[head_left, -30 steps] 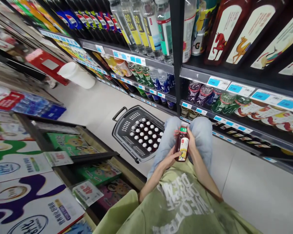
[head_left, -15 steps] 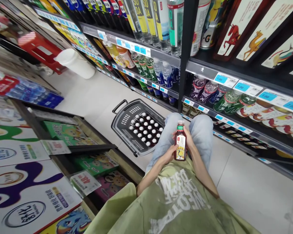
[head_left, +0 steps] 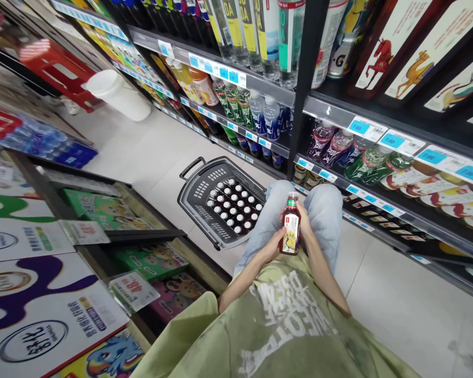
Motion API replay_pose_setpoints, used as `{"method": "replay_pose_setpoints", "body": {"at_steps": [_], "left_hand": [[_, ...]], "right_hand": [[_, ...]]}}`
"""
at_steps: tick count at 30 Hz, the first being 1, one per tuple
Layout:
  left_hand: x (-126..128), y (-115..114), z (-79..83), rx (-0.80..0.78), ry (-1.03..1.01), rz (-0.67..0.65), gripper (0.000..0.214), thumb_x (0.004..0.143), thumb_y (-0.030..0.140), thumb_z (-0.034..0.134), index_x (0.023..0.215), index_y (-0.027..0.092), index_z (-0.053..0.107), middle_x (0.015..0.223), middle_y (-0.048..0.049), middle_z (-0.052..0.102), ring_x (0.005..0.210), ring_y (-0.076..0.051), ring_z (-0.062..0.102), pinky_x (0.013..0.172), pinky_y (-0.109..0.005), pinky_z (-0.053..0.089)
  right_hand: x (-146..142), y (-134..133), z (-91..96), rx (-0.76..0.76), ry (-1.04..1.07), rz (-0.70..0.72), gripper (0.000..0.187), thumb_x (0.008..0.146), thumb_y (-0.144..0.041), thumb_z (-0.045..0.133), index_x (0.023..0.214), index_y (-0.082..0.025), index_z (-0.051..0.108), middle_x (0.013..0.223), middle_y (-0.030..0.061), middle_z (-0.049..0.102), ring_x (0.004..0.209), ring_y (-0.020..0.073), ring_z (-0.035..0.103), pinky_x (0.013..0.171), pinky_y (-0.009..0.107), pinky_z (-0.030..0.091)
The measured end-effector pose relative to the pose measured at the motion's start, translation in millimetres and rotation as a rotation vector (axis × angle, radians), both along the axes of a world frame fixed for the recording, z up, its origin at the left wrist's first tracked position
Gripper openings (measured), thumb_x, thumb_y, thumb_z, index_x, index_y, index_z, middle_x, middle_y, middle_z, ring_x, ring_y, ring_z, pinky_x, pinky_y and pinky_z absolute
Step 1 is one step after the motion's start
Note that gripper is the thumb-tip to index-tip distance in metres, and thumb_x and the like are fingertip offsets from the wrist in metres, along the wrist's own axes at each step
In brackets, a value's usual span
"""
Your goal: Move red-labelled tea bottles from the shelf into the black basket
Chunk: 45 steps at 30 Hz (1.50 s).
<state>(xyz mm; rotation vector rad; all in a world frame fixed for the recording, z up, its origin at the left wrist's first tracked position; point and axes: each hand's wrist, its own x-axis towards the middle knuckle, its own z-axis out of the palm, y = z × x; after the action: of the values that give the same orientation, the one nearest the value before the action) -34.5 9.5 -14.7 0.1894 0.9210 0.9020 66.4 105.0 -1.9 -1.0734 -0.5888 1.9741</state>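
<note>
I crouch in a shop aisle and hold a small dark red drink bottle (head_left: 291, 229) upright over my knees. Its cap is red and its label shows red, white and yellow. My left hand (head_left: 274, 243) wraps its lower left side. My right hand (head_left: 304, 223) grips its right side near the neck. A dark grey shopping basket (head_left: 199, 190) lies on the floor just left of my knees. It holds several bottles of the same kind, white caps up.
A black drinks shelf unit (head_left: 299, 105) runs along the right with bottles and blue price tags. On the left are low displays of boxed goods (head_left: 43, 294). A white bucket (head_left: 118, 94) and a red stool (head_left: 55, 68) stand farther down the aisle.
The bottle has been turned in my hands, so a different side of its label faces up. My view has shifted slightly; the basket and shelves stay put.
</note>
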Motion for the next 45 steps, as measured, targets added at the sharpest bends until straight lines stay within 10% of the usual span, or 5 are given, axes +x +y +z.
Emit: {"method": "replay_pose_setpoints", "body": {"at_steps": [23,27,33,45], "left_hand": [[7.9,-3.1,-31.2,0.069,0.030,0.128,0.046,0.091,0.052,0.074,0.123,0.019,0.070,0.119,-0.0123,0.077,0.112,-0.029,0.071,0.097,-0.037,0.054],[5.0,-2.6,-28.6,0.015,0.046,0.142,0.036,0.100,0.049,0.061,0.113,0.018,0.073,0.107,-0.0106,0.079,0.106,-0.025,0.072,0.096,-0.034,0.053],[-2.9,-3.9,-15.8,-0.070,-0.161,-0.027,0.077,0.105,0.065,0.031,0.134,0.003,0.066,0.105,-0.0228,0.077,0.089,-0.031,0.074,0.085,-0.043,0.057],[7.0,-1.5,-30.6,-0.077,-0.095,0.121,0.044,0.105,0.046,0.049,0.125,0.016,0.073,0.110,-0.0117,0.079,0.110,-0.025,0.072,0.107,-0.038,0.051]], "right_hand": [[2.9,-3.2,-5.6,0.104,-0.060,-0.098,0.044,0.074,-0.058,0.080,0.092,-0.024,0.058,0.074,-0.0002,0.073,0.055,0.0190,0.069,0.049,0.029,0.054],[4.3,-5.0,1.9,0.098,-0.056,-0.113,0.042,0.073,-0.051,0.082,0.095,-0.024,0.060,0.079,0.0012,0.076,0.063,0.0208,0.073,0.055,0.030,0.058],[10.9,-6.9,9.2,0.017,0.065,-0.026,0.053,0.072,-0.054,0.081,0.112,-0.027,0.058,0.093,0.0035,0.079,0.075,0.0248,0.077,0.063,0.036,0.063],[10.1,-6.0,9.3,-0.025,0.105,-0.042,0.050,0.072,-0.051,0.079,0.112,-0.026,0.063,0.073,-0.0018,0.069,0.069,0.0235,0.073,0.068,0.038,0.062]]}}
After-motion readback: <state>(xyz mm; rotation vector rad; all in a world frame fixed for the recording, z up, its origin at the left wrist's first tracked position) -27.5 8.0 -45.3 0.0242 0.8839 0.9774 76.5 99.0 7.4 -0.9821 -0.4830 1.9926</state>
